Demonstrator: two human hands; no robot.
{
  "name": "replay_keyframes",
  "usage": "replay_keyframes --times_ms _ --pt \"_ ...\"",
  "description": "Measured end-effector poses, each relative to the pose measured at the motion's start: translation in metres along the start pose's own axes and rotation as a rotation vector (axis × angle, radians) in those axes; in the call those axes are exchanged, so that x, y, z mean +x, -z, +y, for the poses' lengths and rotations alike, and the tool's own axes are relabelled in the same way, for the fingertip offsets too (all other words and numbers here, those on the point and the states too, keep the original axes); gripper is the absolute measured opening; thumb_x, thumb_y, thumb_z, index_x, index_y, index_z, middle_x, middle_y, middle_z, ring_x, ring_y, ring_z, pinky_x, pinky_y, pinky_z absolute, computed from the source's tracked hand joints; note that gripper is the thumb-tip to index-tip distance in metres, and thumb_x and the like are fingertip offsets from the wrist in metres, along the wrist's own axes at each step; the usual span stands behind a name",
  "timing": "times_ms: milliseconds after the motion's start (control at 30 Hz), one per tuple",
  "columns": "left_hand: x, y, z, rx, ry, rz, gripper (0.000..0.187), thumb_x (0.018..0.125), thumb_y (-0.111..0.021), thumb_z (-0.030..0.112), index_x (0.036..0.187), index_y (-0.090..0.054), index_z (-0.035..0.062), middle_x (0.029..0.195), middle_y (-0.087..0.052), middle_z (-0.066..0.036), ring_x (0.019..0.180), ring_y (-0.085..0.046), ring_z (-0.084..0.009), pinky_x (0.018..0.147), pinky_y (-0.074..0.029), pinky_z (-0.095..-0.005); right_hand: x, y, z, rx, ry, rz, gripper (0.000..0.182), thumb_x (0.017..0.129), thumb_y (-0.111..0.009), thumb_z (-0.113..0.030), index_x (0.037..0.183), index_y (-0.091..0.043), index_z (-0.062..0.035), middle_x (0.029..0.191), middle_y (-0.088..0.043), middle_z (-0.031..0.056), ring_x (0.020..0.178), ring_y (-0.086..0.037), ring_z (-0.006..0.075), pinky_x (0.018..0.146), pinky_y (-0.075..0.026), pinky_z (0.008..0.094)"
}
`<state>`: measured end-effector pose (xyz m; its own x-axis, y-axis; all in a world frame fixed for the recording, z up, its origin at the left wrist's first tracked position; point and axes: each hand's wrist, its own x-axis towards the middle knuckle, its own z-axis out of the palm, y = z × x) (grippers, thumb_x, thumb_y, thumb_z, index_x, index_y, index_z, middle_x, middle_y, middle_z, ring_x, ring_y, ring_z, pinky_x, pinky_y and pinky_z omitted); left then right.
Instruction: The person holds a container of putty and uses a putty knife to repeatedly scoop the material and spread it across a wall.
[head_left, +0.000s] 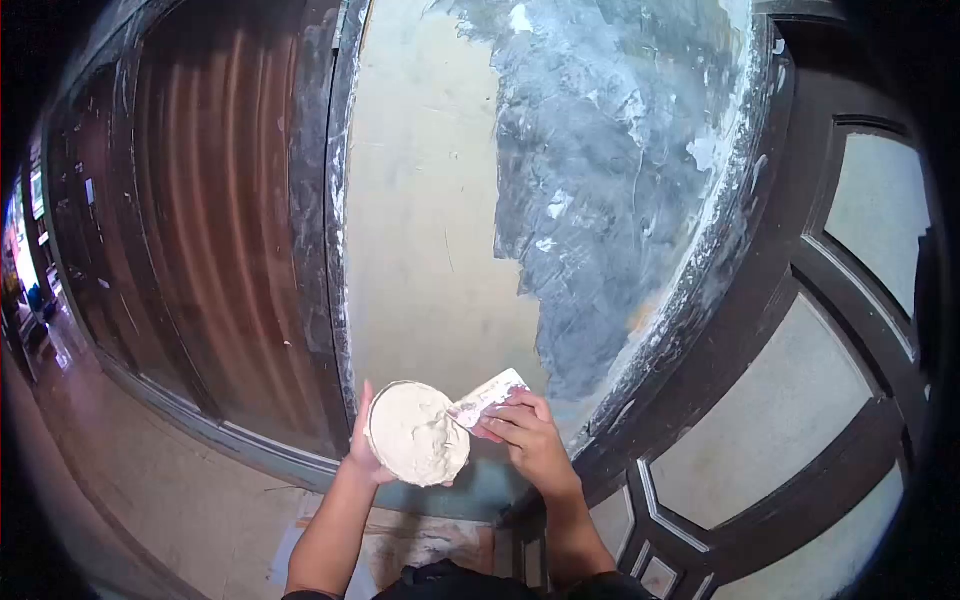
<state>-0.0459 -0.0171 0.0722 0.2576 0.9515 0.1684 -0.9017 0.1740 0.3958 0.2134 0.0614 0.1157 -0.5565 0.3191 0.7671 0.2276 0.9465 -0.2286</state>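
Head view: a pale wall panel [425,200] fills the upper centre, with a patchy grey coat [590,150] over its right part. At lower centre, a bowl [403,384] of cream paste [408,430] sits in the left hand [368,455], whose fingers cup its side. Just right, the right hand [538,447] has its fingers pinched on a smeared scraper [494,396]. The scraper slants from lower left to upper right, lower end at the bowl's right rim; the paste lies left of the right hand, the one nearer the coat.
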Motion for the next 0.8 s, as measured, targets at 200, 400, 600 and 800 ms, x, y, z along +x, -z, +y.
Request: replay_keyframes --times_ms 200,400,600,800 --pt "-0.006 0.000 0.003 0.020 -0.032 -0.018 0.104 0.098 -0.025 0.086 0.156 -0.047 0.0021 0.155 -0.052 -0.026 0.136 -0.057 -0.0471 0.112 -0.047 -0.0650 0.002 -0.010 -0.007 -0.004 -0.055 0.024 0.042 0.076 -0.068 0.011 0.108 -0.083 -0.0104 0.112 -0.077 0.0053 0.117 -0.059 0.0317 0.108 -0.047 0.0423" --pt "-0.012 0.003 0.001 -0.103 0.055 -0.107 0.103 0.097 -0.026 0.086 0.157 -0.045 0.0045 0.156 -0.051 -0.025 0.134 -0.058 -0.0488 0.102 -0.048 -0.0731 -0.001 -0.021 -0.010 -0.007 -0.046 0.058 0.041 0.077 -0.068 0.012 0.108 -0.083 -0.0094 0.113 -0.077 0.0059 0.118 -0.059 0.0317 0.108 -0.047 0.0428" --pt "-0.014 0.008 -0.005 -0.332 0.069 -0.005 0.103 0.096 -0.027 0.087 0.160 -0.041 0.0070 0.158 -0.049 -0.024 0.132 -0.059 -0.0507 0.093 -0.050 -0.0808 -0.007 -0.026 -0.007 -0.009 -0.012 0.076 0.040 0.077 -0.070 0.010 0.110 -0.082 -0.0093 0.113 -0.076 0.0065 0.117 -0.059 0.0321 0.107 -0.048 0.0429" --pt "-0.002 0.016 -0.014 -0.049 0.119 -0.156 0.100 0.099 -0.027 0.084 0.161 -0.040 0.0063 0.158 -0.050 -0.023 0.135 -0.057 -0.0474 0.100 -0.049 -0.0768 -0.009 -0.020 -0.013 -0.059 -0.027 0.090 0.040 0.078 -0.069 0.010 0.110 -0.082 -0.0094 0.113 -0.076 0.0064 0.114 -0.060 0.0321 0.107 -0.047 0.0431"
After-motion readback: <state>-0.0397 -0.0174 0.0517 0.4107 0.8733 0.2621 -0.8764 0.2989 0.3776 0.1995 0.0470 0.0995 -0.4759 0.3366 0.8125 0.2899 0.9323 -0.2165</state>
